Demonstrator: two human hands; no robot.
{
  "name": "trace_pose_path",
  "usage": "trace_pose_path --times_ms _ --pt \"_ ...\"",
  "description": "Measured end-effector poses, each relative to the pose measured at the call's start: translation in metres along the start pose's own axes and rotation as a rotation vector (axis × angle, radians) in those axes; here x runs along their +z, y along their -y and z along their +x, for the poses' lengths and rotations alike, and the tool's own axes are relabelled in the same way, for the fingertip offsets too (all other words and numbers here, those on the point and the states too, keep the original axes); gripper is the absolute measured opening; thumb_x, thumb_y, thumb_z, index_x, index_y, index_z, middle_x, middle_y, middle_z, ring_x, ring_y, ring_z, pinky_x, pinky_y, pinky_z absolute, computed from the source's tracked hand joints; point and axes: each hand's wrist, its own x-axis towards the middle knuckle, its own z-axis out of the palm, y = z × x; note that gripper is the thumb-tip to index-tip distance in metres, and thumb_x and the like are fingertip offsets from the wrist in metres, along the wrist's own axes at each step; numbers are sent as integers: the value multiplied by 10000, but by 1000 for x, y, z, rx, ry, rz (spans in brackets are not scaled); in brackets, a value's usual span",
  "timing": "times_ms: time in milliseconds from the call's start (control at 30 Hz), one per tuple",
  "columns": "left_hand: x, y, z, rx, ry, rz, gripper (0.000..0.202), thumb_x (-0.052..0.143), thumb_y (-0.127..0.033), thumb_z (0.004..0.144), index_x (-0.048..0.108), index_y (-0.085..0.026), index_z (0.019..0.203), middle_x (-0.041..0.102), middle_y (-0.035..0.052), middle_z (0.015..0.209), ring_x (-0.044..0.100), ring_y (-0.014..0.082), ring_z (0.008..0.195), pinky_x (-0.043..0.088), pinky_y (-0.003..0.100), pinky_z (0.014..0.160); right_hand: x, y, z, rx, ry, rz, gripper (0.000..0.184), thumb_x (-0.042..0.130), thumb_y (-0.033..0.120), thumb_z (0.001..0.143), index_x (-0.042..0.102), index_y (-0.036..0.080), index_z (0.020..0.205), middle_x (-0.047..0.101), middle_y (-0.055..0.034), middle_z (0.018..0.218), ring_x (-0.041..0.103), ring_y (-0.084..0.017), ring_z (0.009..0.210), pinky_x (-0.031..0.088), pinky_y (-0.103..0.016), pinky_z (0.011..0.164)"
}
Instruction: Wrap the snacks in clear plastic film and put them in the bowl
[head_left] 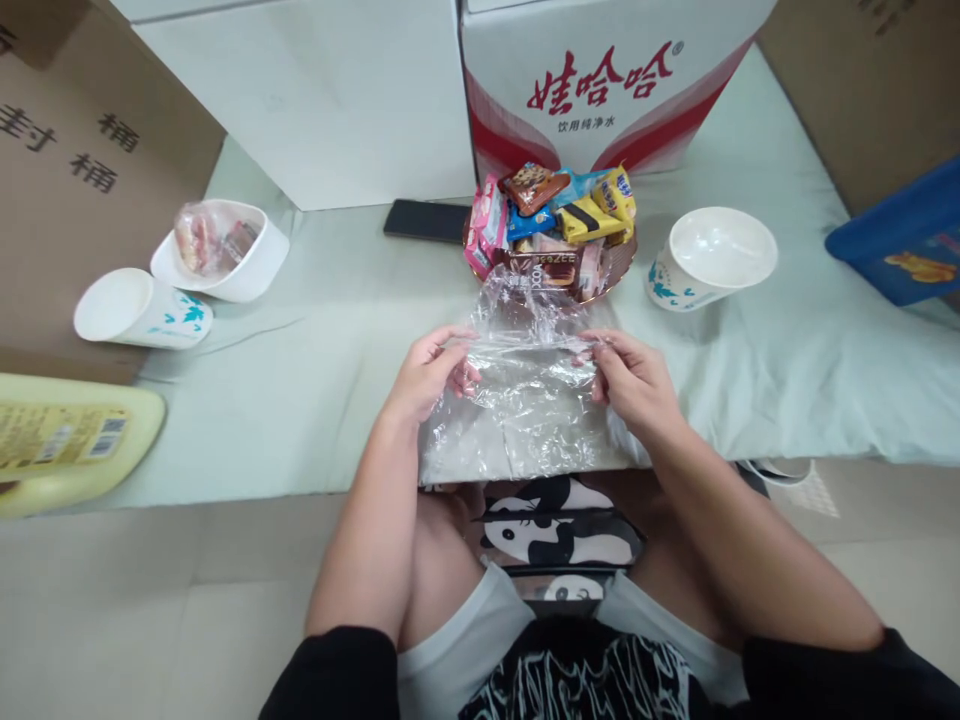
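Past the person's black shirt (577,672), clear film (525,430) spreads at the table's (330,400) near edge, its left side pinched by the left hand (431,370), its right by the right hand (636,378). Just beyond stands a bowl (627,264) of wrapped snacks (589,220), between a phone (424,220) and a cup (686,288).

A pale tiled floor (247,610) lies beneath a cloth-covered table (330,390).

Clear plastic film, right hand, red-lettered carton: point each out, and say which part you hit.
clear plastic film (527,405): head view, its crinkled middle, below the pinched edge
right hand (636,375): head view, back of the hand
red-lettered carton (600,98): head view, its front face
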Motion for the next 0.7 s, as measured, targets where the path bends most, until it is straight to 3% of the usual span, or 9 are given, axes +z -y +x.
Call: trace_pose_path --times_ms 100,200,300,400,500,567,700 --pt "0 -4 -2 52 -79 -112 268 726 -411 727 664 -227 912 623 -35 491 566 136 349 333 214 335 -2 -1 -1 -35 -37 -19 238 654 469 912 721 262 1007 571 50 555 463 -106 395 384 -253 402" --pt "-3 -6 -3 108 -104 -215 235 723 -405 710 614 -244 843 583 -55 461 525 133 322 316 215 325 -4 -2 -1 -109 -95 65 151 656 412 868 680 264 862 723 -12 915 462 -72 431 403 -268 419" --pt "-8 -7 -6 147 -91 -289 159 678 -365 742 578 -256 800 552 -58 456 512 130 346 361 221 363 -10 -6 2 -175 -93 142 221 639 368 822 526 225 698 700 -36 1202 461 -53 462 414 -279 441" --pt "-12 -8 -6 148 -108 -318 73 600 -302 778 575 -249 734 554 -23 481 534 151 403 408 253 405 -18 -12 7 -179 -28 156 235 586 352 829 432 225 705 684 -42 1235 493 -78 501 421 -295 463" --pt "-16 -8 -3 140 -118 -288 174 563 -299 764 564 -225 606 572 20 511 559 167 455 457 281 439 -22 -18 10 -189 31 114 82 551 326 827 522 263 872 667 -38 1280 559 -125 569 466 -333 522" --pt "-18 -6 0 110 -81 -253 286 562 -352 779 546 -209 533 606 50 560 585 169 497 494 293 476 -22 -21 10 -200 60 76 162 571 315 807 574 283 965 660 -45 1294 603 -155 637 505 -365 588" --pt "-22 -2 1 94 -27 -142 335 740 -358 711 526 -182 522 653 49 659 622 142 563 514 262 538 -24 -25 13 -206 40 80 105 578 339 792 560 239 766 674 -78 1186 615 -177 676 525 -399 661"
